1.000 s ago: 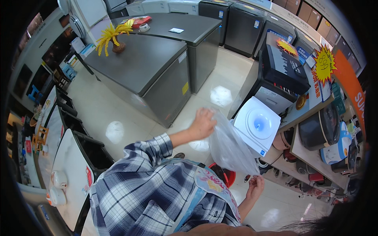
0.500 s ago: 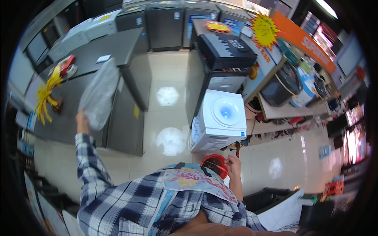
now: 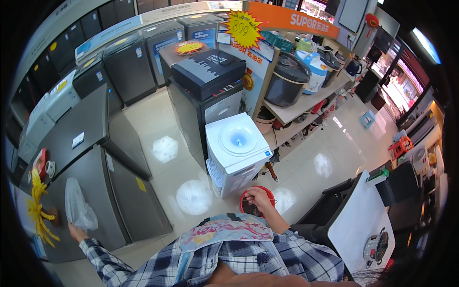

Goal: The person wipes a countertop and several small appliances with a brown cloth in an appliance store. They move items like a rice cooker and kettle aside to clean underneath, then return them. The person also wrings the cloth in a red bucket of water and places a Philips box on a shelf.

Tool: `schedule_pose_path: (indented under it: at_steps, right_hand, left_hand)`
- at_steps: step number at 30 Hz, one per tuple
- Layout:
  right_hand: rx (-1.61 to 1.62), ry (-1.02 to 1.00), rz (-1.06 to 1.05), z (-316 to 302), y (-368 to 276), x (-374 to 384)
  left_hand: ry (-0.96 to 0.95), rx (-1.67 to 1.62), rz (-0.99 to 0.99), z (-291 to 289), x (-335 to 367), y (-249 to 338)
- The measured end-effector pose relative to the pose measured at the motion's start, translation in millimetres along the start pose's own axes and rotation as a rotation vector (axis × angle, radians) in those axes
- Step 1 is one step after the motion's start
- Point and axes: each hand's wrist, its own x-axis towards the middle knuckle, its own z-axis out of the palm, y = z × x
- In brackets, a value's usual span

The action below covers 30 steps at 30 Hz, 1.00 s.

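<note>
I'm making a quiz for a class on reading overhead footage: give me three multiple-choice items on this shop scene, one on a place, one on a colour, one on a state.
1. Where does the clear plastic bag lie?
A on the grey chest freezer
B on the floor
C on the white water dispenser

2. What colour is the bucket under the right hand?
A blue
B red
C green

3. What is the left hand doing?
A hanging free
B gripping a kettle
C reaching to the bag's lower end on the freezer top

Key: 1 A, the bag rests on the grey lid; 2 B, a red rim shows round the hand; 3 C, the hand meets the bag's lower end.
</note>
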Motion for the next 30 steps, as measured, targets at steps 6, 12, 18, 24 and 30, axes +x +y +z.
schedule_pose_path:
  at_steps: [6,12,18,24,30]
  right_hand:
    - [0.005,0.02,-0.001,-9.8,2.1,2.3]
    - [0.001,0.005,0.021,-36.7,-4.1,7.9]
    - [-0.045,-0.016,-0.02,-71.5,-21.9,10.6]
    - [0.004,0.027,-0.024,-134.2,-19.5,7.1]
    - [0.081,0.065,0.018,-193.3,2.2,6.0]
  left_hand:
    - [0.503,0.916,0.345,-11.4,-2.8,13.0]
    - [-0.114,0.807,0.648,27.7,37.3,-5.4]
    - [-0.351,0.808,0.823,160.3,-55.8,-63.4]
    - [-0.738,0.401,0.688,226.8,-244.9,-74.7]
    - [-0.98,0.37,0.461,251.5,-377.5,-80.8]
